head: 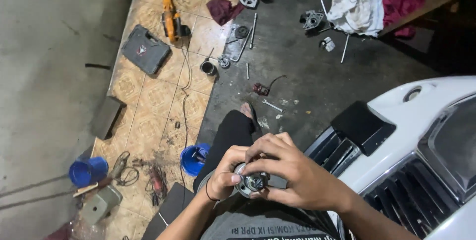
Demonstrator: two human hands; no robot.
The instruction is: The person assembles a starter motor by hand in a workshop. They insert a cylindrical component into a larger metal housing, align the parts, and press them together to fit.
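Note:
Both hands hold a small round metal part (251, 182) with a shiny centre, close to my chest. My left hand (225, 170) cups it from the left, thumb on its rim. My right hand (287, 170) covers it from above and the right, fingers curled over the top. A black band circles my left wrist. Below the hands are my black trouser leg (230, 131) and bare foot (246, 109).
A white vehicle front (421, 146) with a grille fills the right. On the dark floor mat lie a wrench (272, 105), rods, metal housings (313, 20) and rags. On the tiles sit an orange power tool (170, 16), a grey tool case (145, 49) and blue tubs (193, 159).

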